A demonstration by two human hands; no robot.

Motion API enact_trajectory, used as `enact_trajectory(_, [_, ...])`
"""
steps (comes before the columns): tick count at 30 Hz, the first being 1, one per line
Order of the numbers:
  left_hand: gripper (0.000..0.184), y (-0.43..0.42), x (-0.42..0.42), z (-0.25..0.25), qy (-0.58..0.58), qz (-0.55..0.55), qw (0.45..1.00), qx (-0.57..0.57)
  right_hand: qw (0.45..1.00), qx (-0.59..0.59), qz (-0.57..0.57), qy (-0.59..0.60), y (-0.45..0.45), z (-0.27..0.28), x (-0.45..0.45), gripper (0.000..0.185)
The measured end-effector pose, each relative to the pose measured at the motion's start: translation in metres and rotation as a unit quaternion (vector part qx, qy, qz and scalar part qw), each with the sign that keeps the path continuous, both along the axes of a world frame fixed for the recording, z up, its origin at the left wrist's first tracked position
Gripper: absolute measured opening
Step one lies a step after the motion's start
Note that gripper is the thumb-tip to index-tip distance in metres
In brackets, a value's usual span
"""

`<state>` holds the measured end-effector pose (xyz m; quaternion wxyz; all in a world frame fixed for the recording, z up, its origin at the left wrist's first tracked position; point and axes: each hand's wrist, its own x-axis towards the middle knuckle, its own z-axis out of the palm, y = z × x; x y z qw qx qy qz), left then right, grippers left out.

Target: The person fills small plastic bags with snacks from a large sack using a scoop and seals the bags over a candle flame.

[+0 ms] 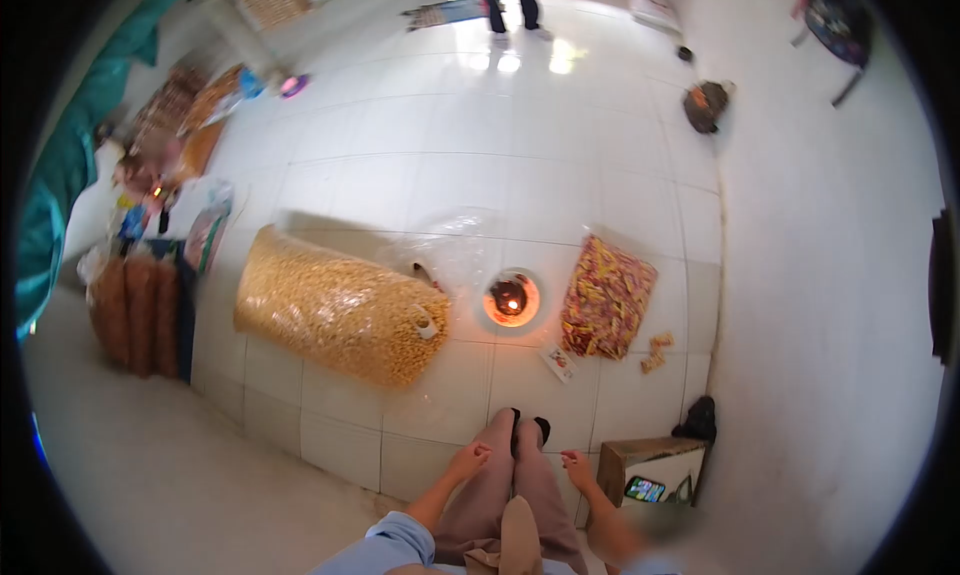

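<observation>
Here in the middle of the tiled floor a small flame burns in a pale round dish! Just left of it, the big clear bag of yellow pieces lies on its side, a white object near its right end; just right, the bag of red-and-yellow packets lies flat, a small card at its lower corner. Nearer, the left hand is by the left thigh, the right hand beside the right leg, fingers loosely curled on both; whether they grip anything, I can't tell! A phone sits right, on the wood-edged box, and far off, another person's legs stand.
</observation>
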<state>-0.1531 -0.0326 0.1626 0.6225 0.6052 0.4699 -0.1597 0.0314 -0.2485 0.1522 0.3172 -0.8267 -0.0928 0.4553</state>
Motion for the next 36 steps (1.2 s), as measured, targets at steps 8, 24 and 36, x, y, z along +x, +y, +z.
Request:
enact_trajectory(8, [0.025, 0.056, 0.003, -0.105, 0.041, -0.043, 0.991, 0.122, 0.999, 0.014, 0.036, 0.0, 0.042, -0.107, 0.079, 0.022])
enact_trajectory(24, [0.017, 0.111, 0.082, -0.357, -0.089, -0.128, 0.964, 0.216, 0.912, 0.15, 0.32, -0.207, 0.131, -0.326, 0.128, 0.018])
enact_trajectory(36, [0.021, 0.099, 0.076, -0.341, -0.17, 0.039, 0.963, 0.206, 0.963, 0.064, 0.136, -0.222, 0.044, -0.311, 0.182, 0.018])
